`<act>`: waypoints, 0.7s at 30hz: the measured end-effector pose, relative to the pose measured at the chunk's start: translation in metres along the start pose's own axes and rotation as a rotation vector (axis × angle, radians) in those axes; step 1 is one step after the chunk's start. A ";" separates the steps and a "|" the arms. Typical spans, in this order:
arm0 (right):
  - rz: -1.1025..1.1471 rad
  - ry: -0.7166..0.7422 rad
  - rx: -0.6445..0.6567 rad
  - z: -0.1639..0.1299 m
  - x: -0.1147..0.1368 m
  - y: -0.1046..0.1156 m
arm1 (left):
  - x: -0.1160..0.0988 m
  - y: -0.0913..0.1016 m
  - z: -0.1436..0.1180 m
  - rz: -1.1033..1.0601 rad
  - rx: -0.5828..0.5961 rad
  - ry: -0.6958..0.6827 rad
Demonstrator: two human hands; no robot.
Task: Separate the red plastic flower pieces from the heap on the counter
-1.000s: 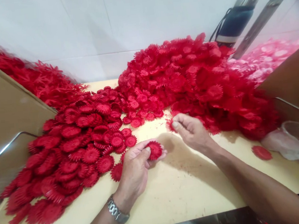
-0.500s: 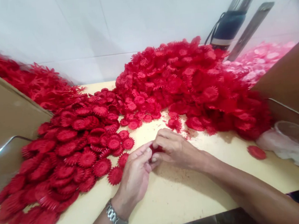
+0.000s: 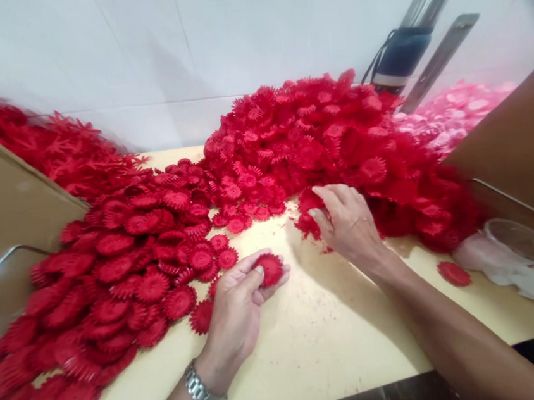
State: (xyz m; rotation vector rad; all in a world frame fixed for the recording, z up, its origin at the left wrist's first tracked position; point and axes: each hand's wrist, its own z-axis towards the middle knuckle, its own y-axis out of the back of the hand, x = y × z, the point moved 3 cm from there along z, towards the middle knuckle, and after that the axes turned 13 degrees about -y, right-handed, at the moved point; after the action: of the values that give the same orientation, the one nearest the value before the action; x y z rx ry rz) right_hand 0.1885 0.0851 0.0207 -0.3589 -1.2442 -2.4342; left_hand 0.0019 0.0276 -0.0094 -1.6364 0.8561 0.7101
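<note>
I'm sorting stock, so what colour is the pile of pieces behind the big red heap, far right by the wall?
Pale pink pile, seen in the head view.

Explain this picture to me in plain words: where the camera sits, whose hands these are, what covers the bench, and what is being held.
There is no machine here. The camera is worn on a person's head and looks down at their own two bare hands. The left hand, with a metal wristwatch, pinches a red toothed plastic flower disc. The right hand reaches into the edge of a big heap of red plastic flower pieces. The pale yellow bench top also carries a flatter spread of red discs at left, a pink heap at far right, brown cardboard sheets on both sides, and a clear plastic cup.
</note>
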 end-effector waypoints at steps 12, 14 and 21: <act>0.493 0.226 0.499 -0.040 0.052 -0.026 | 0.007 -0.009 -0.002 0.025 0.158 -0.008; 0.547 0.182 0.510 -0.037 0.050 -0.024 | 0.007 -0.007 -0.002 0.046 0.136 -0.027; 0.626 0.060 0.596 -0.034 0.050 -0.022 | 0.008 -0.007 -0.002 0.058 0.129 -0.031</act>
State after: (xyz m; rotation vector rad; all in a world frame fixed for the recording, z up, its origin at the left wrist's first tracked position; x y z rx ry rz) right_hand 0.1317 0.0582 0.0045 -0.4138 -1.4790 -1.4709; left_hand 0.0119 0.0256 -0.0122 -1.4871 0.9116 0.7042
